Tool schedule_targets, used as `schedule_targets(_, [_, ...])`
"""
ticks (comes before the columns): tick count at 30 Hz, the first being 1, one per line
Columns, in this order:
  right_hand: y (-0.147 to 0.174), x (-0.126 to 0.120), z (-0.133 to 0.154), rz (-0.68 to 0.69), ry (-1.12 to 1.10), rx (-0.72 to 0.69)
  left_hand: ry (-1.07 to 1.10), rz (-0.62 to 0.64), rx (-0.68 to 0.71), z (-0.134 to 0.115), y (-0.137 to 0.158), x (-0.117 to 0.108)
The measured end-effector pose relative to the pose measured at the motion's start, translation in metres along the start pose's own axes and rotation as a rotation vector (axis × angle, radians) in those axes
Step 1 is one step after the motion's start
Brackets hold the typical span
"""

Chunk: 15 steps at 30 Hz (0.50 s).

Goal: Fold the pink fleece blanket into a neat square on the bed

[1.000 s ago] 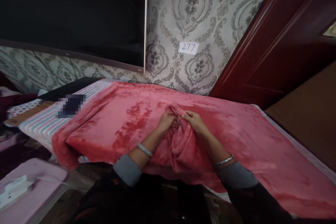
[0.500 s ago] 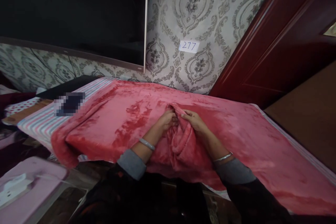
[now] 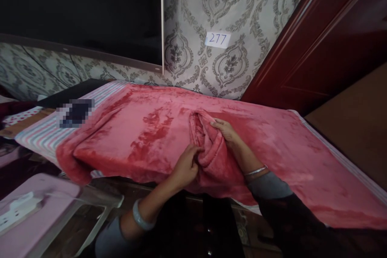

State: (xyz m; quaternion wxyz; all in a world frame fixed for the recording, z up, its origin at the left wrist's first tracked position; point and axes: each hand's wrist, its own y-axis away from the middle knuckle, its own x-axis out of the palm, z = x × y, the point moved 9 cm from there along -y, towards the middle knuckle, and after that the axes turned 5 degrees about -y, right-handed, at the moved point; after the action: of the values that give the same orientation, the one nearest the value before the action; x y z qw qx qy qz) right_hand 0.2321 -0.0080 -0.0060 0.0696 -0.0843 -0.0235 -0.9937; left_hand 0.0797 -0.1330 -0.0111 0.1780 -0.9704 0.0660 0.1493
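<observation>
A red-pink plush blanket point(image 3: 151, 129) lies spread over a long surface, its near edge hanging over the front. At the middle, part of it is gathered up into a raised, open fold. My left hand point(image 3: 186, 167) pinches the near left rim of that fold, fingers closed, with a bangle on the wrist. On the upper right rim, my right hand point(image 3: 225, 131) grips the plush between thumb and fingers. The hollow of the fold opens between the two hands. Under the blanket, a striped cloth point(image 3: 42, 137) shows at the left end.
A blurred dark item point(image 3: 77, 113) lies on the striped cloth. At lower left, a white power strip point(image 3: 21, 211) sits on a pink stool point(image 3: 51, 197). Behind are a large television point(image 3: 81, 16), a paper marked 277 point(image 3: 217, 40) on the wall, and a dark red door point(image 3: 305, 48) at right.
My left hand has moved down and toward me along the fold's rim, away from my right hand. The fold has opened wider. My right hand keeps its grip. The view has tilted slightly.
</observation>
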Motion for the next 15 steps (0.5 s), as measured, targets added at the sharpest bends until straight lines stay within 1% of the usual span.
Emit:
schedule_targets(2, [0.0, 0.002, 0.004, 0.019, 0.047, -0.032, -0.133, 0.027, 0.119, -0.011, 0.004, 0.004])
schedule_targets(4, [0.001, 0.006, 0.016, 0.038, 0.188, -0.129, -0.27, 0.047, 0.183, -0.018, 0.006, 0.008])
schedule_targets(5, [0.002, 0.009, 0.025, 0.044, 0.317, -0.193, -0.331, 0.055, 0.208, -0.02, 0.007, 0.01])
schedule_targets(6, [0.004, 0.014, 0.034, 0.053, 0.496, -0.256, -0.381, 0.059, 0.235, -0.022, 0.007, 0.013])
schedule_targets(7, [0.006, 0.02, 0.042, 0.066, 0.71, -0.3, -0.418, 0.058, 0.262, -0.024, 0.007, 0.015])
schedule_targets(8, [0.008, 0.027, 0.048, 0.087, 0.934, -0.315, -0.44, 0.052, 0.287, -0.025, 0.008, 0.017])
schedule_targets(10, [0.01, 0.04, 0.053, 0.162, 1.345, -0.286, -0.45, 0.022, 0.315, -0.027, 0.009, 0.018])
schedule_targets(12, [0.011, 0.054, 0.054, 0.289, 1.639, -0.234, -0.441, -0.016, 0.324, -0.028, 0.011, 0.018])
schedule_targets(13, [0.011, 0.06, 0.053, 0.352, 1.731, -0.216, -0.436, -0.034, 0.328, -0.028, 0.012, 0.017])
schedule_targets(15, [0.009, 0.072, 0.053, 0.44, 1.827, -0.192, -0.435, -0.06, 0.339, -0.028, 0.014, 0.017])
